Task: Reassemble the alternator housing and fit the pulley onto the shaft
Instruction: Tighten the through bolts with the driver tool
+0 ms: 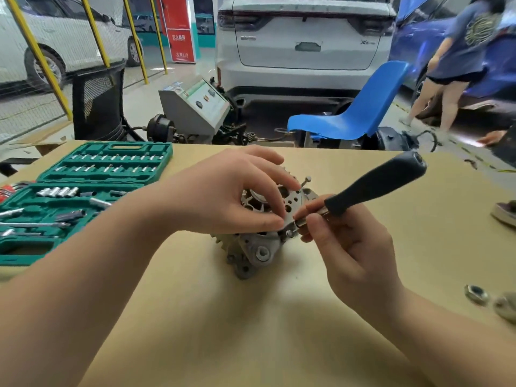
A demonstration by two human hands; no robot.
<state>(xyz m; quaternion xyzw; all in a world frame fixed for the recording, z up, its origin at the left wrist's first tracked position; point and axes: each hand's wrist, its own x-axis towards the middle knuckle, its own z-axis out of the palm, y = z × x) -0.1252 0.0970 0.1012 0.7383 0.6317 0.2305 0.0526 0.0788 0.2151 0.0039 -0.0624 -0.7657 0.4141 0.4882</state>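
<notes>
Your left hand (237, 196) steadies the alternator (259, 236); your right hand (343, 247) grips the driver (374, 182), housing bolts unfinished, nut (476, 294) waiting right.

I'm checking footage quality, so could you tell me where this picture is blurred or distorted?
Head view: the alternator and both hands are fairly sharp; the nuts at the right edge are smeared, the walking person is motion-blurred, and the table edge bows from the wide lens.

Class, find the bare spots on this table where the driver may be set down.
Bare table lies nearest the camera, between the two forearms in front of the alternator. Another patch lies between alternator and nuts. The left side is crowded by the green socket case.
</notes>
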